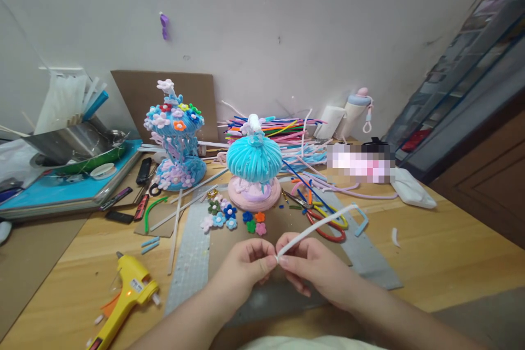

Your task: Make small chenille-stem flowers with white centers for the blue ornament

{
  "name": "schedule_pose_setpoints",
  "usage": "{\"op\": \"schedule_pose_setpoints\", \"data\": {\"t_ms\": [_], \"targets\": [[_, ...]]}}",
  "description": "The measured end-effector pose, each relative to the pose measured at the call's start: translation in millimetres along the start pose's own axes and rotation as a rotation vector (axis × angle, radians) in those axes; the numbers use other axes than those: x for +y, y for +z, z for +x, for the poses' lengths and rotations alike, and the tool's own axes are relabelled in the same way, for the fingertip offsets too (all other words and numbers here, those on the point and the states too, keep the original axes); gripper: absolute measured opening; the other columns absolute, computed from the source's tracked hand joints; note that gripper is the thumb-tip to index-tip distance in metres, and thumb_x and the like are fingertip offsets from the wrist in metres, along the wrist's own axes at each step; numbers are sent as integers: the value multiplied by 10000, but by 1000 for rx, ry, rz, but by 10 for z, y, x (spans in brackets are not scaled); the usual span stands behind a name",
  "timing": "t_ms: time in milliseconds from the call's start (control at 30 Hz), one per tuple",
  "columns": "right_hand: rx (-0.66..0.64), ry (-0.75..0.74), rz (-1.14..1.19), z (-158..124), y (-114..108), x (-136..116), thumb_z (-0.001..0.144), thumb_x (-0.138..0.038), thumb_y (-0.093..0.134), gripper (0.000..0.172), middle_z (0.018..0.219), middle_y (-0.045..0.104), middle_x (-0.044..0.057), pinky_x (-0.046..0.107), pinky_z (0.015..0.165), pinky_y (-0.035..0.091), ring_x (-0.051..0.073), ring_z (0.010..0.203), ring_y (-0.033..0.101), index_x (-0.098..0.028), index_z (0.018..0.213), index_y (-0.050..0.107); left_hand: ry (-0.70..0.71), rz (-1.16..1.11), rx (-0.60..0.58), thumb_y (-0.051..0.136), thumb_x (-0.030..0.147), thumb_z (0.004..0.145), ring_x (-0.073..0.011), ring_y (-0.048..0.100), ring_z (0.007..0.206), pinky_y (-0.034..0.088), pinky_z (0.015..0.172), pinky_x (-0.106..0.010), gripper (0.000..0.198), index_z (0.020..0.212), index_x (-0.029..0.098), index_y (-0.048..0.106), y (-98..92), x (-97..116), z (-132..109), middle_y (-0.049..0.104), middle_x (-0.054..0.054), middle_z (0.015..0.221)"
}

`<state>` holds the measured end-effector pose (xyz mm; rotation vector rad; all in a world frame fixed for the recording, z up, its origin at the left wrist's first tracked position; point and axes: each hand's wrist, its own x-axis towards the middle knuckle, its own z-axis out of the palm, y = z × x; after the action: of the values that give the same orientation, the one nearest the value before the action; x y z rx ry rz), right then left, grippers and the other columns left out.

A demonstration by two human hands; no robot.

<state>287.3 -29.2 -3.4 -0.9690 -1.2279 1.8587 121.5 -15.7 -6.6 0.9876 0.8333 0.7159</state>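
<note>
A white pipe cleaner [318, 225] runs up and to the right from between my hands. My left hand [255, 262] pinches its near end between thumb and forefinger. Close against it, my right hand [309, 262] grips the same stem, fingers curled underneath. Beyond them stands a turquoise pipe-cleaner dome [255, 157] on a round pink base [239, 200]. Small fuzzy flowers [229, 211] in several colours lie in front of that base. Scissors with red and yellow handles [330, 229] rest just behind the white stem.
A yellow glue gun [133, 290] lies at the left. Behind it are a blue flowered pipe-cleaner piece [174, 120], a metal pot [77, 139] and a stacked blue book [53, 191]. Bundled pipe cleaners [283, 130], a bottle [356, 112] and a tissue pack [412, 188] sit along the back and right.
</note>
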Motion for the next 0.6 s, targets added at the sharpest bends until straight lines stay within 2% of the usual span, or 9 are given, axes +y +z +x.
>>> {"op": "schedule_pose_setpoints", "data": {"t_ms": [200, 367, 500, 600], "targets": [[25, -12, -130, 15, -15, 18, 785, -424, 591, 273, 428, 409, -97, 147, 321, 259, 53, 338, 338, -176, 817, 481, -62, -109, -18, 733, 375, 647, -58, 375, 464, 233, 487, -199, 297, 700, 132, 570, -19, 1, -24, 472, 46, 508], [52, -32, -200, 17, -6, -29, 760, -381, 608, 234, 506, 387, -90, 165, 357, 241, 42, 374, 301, -181, 776, 488, -137, -204, -100, 732, 327, 655, -60, 386, 487, 238, 478, -193, 260, 682, 118, 579, -3, 25, -40, 480, 24, 545], [137, -210, -456, 54, 23, -42, 778, -273, 571, 129, 623, 464, -35, 195, 494, 348, 87, 538, 428, -176, 715, 515, -210, -299, -141, 729, 321, 665, -54, 387, 504, 255, 475, -186, 263, 676, 108, 574, 1, 1, -13, 455, 23, 588], [102, -193, -534, 65, -49, -44, 805, -273, 529, 93, 663, 499, -17, 213, 536, 380, 116, 599, 474, -183, 780, 522, -201, -278, -90, 722, 327, 674, -57, 397, 502, 265, 485, -190, 269, 672, 114, 558, -4, -30, 11, 470, 19, 575]]}}
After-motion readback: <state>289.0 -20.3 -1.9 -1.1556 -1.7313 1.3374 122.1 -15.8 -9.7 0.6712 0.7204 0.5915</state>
